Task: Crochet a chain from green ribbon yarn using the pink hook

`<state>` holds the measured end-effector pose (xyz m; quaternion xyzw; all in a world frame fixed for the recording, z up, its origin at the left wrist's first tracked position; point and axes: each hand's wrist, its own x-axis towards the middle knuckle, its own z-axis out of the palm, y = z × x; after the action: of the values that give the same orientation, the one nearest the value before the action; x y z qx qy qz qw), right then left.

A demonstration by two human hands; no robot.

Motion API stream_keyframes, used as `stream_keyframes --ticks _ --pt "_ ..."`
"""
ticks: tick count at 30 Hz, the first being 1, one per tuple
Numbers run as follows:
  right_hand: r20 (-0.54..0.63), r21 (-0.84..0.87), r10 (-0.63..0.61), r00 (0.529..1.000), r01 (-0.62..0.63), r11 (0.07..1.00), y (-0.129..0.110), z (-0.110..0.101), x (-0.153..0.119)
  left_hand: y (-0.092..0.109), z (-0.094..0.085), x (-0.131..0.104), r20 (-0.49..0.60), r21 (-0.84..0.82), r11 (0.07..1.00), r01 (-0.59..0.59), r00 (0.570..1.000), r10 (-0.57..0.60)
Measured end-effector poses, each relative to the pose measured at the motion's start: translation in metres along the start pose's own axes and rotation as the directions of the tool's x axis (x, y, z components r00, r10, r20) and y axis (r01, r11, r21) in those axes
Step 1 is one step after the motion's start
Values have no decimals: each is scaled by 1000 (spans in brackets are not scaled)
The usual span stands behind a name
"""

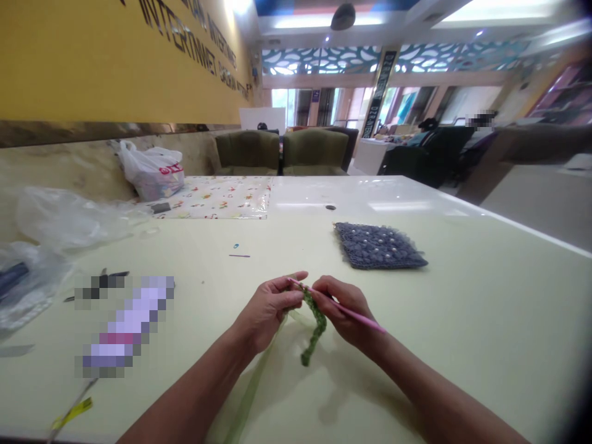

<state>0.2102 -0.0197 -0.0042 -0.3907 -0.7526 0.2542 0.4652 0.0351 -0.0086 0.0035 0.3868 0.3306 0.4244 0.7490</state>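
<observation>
A pink crochet hook (pixel 358 316) lies in my right hand (pixel 345 306), its tip pointing left into the work. My left hand (pixel 271 308) pinches the top of a narrow green crocheted strip (pixel 318 327), close to the hook's tip. The strip hangs down between my hands, its lower end curling to the left. From under my left hand a sheer pale green ribbon (pixel 254 385) runs down to the front edge of the view. Both hands are closed and nearly touch above the table.
A dark blue-grey crocheted piece with white beads (pixel 380 245) lies beyond my right hand. A small needle-like stick (pixel 239 255) and a blue ring (pixel 235 246) lie ahead. Plastic bags (pixel 69 219) and a blurred purple object (pixel 132 324) occupy the left. Armchairs (pixel 314 151) stand beyond the table (pixel 462 296).
</observation>
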Motion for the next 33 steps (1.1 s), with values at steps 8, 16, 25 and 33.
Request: stream_keyframes --ticks 8,16,25,33 --pt "9 -252 -301 954 294 922 3 -1 2 0 1 -2 40 173 981 -90 996 84" --pt "-137 -132 -218 966 200 971 -8 -5 2 16 -6 -3 107 386 917 -100 992 63" --pt "-48 -130 -251 967 243 961 -6 0 1 5 -2 0 26 12 999 -38 999 38" --pt "43 -203 -265 963 268 942 2 -3 4 -2 6 -2 -44 69 994 -85 995 88"
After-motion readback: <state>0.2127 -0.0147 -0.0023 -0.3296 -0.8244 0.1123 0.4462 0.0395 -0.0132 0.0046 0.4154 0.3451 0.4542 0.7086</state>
